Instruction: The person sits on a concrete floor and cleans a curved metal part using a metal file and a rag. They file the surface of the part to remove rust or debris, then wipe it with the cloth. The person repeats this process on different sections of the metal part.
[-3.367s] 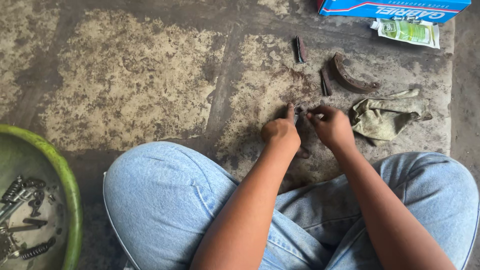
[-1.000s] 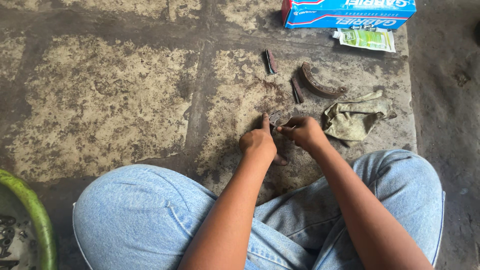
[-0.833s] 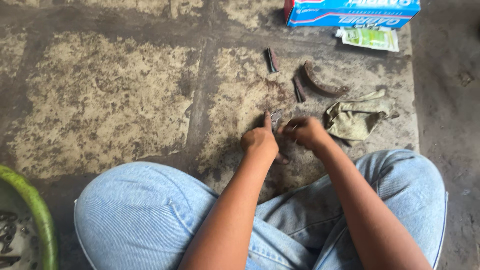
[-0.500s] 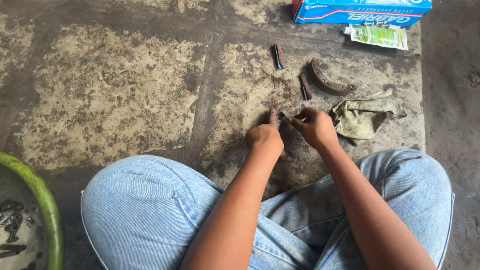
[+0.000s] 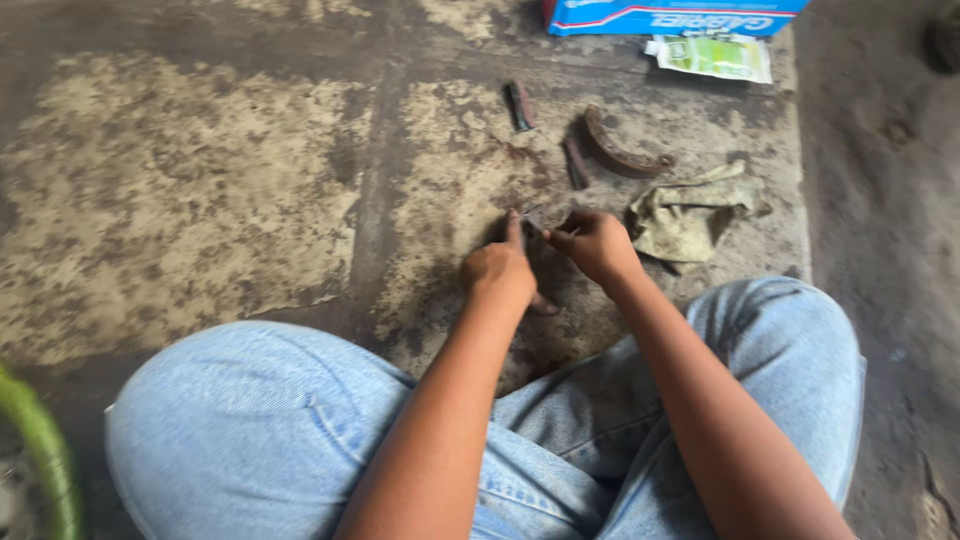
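— Well, down low over a stained concrete floor (image 5: pixel 200 200), looking past two knees in pale blue jeans (image 5: pixel 260 420). Seeing both hands out front?

— Yes, close together, nearly touching. Left hand (image 5: pixel 497 272) curled into a loose fist, forefinger stretched forward and pressing on a small dark metal piece (image 5: pixel 535 215) lying on the floor. Right hand (image 5: pixel 597 243) pinching that same piece from the other side with thumb and fingertips (too small and blurred to name any closer).

— So gripping it, both of them?

— Right one pinching it, left one pressing on it; hard to tell more than that.

— And around them?

— Just beyond the hands, a short dark bar (image 5: pixel 575 162) lying on the floor, with a curved rusty brake shoe (image 5: pixel 620 150) beside it. Further off, another short dark bar (image 5: pixel 520 104). Right of the right hand, a crumpled grey-green rag (image 5: pixel 690 215), near but apart from it. Along the far edge, a blue cardboard box (image 5: pixel 670 15) and a flat green-and-white packet (image 5: pixel 712 57) just beside it. At the lower left corner, only the green rim of a basin (image 5: pixel 40 450).
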